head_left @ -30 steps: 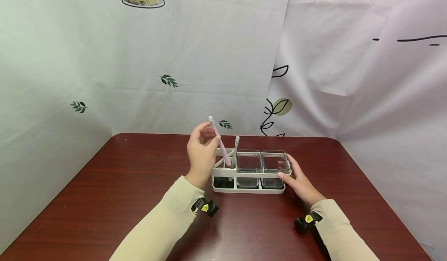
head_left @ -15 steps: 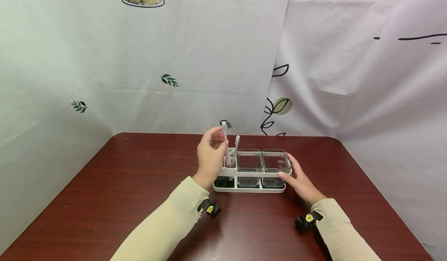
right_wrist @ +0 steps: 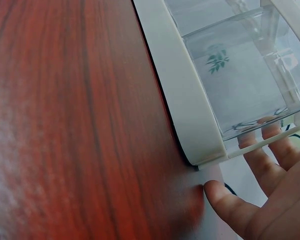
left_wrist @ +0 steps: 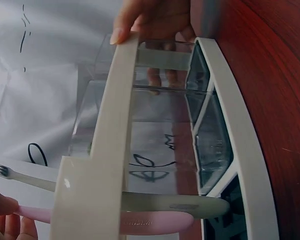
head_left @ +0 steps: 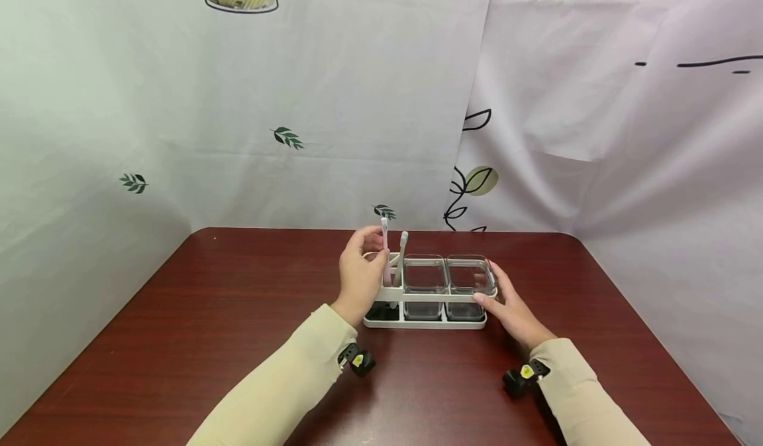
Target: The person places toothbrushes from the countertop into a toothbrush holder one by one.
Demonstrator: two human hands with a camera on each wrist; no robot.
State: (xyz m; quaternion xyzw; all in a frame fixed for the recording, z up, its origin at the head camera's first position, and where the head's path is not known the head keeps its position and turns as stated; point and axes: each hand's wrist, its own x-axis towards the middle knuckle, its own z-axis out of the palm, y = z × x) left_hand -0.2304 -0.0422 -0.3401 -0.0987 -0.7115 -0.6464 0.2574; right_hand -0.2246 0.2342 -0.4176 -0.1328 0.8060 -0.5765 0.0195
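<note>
In the head view my left hand point(head_left: 362, 270) pinches a pink toothbrush point(head_left: 386, 275) near its bristle end, its handle hanging down inside the left section of a white toothbrush holder point(head_left: 432, 325). Through the left wrist view, the pink handle point(left_wrist: 157, 223) has passed the upper rail, its rounded end above the base. Beside it a grey-green toothbrush point(head_left: 402, 254) leans in the same section, its foot reaching the dark base. My right hand point(head_left: 512, 310) grips the holder's right end, thumb on the front rail, fingers behind. Two clear square cups point(head_left: 425, 276) fill the other sections.
The holder stands on a dark red wooden table point(head_left: 238, 313). White cloth point(head_left: 334, 88) with printed leaves hangs behind and along both sides. Each wrist carries a small black camera, one on the left sleeve point(head_left: 298, 353) and one on the right.
My left hand has moved right and down with the pink toothbrush, which went from slanted to nearly upright and sits lower in the holder. The right hand has stayed on the holder.
</note>
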